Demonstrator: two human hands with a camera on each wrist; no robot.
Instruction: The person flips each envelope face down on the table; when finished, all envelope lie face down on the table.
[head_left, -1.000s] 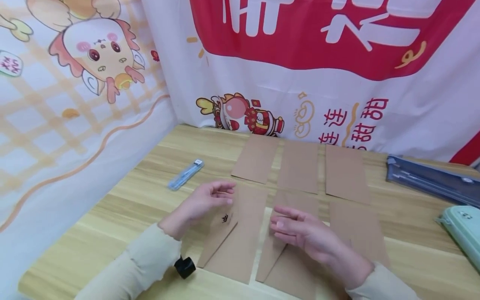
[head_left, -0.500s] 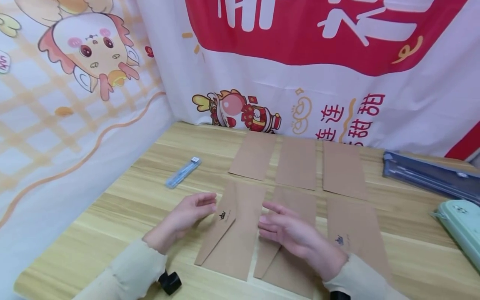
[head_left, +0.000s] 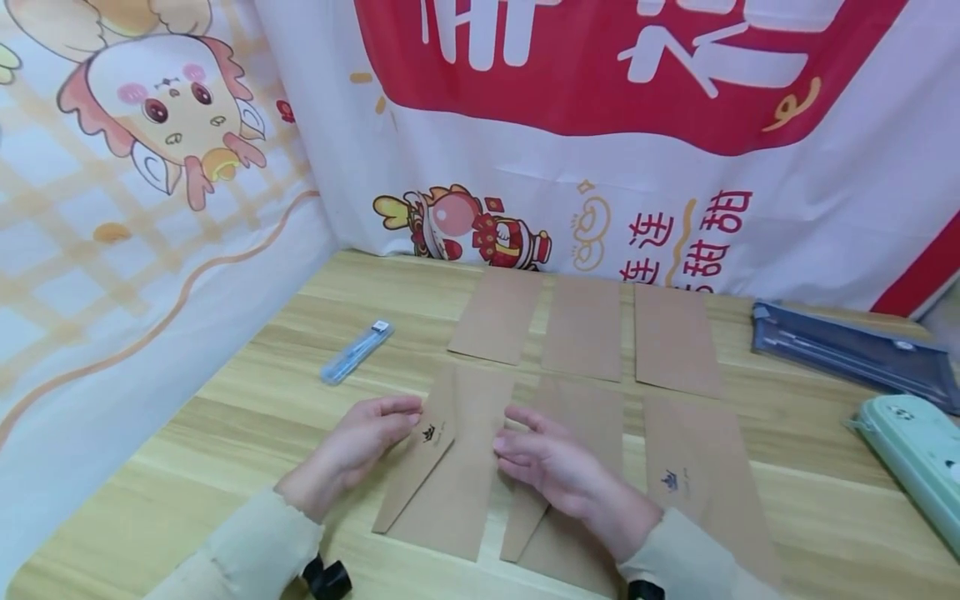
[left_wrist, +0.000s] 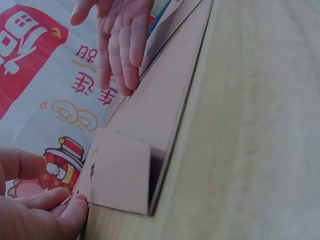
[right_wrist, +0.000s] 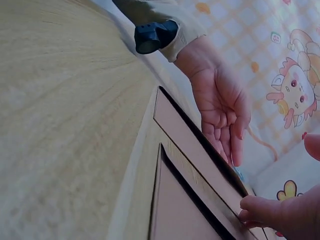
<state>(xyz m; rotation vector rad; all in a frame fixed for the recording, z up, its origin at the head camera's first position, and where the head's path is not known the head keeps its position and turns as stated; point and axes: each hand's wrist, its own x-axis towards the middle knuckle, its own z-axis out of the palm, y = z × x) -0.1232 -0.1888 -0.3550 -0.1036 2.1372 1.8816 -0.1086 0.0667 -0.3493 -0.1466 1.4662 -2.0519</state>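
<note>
At lower centre, a kraft envelope (head_left: 467, 475) lies flap-up between the left hand (head_left: 360, 437) and right hand (head_left: 558, 467), both unclasped, fingers loosely extended along its edges. The step appears to be alignment; the next move would call for light, even side pressure. A black crown mark (head_left: 428, 432) accompanies illegible lettering; red 甜甜 (head_left: 703, 265) shows on the backdrop (head_left: 480, 154) right of centre.
</note>
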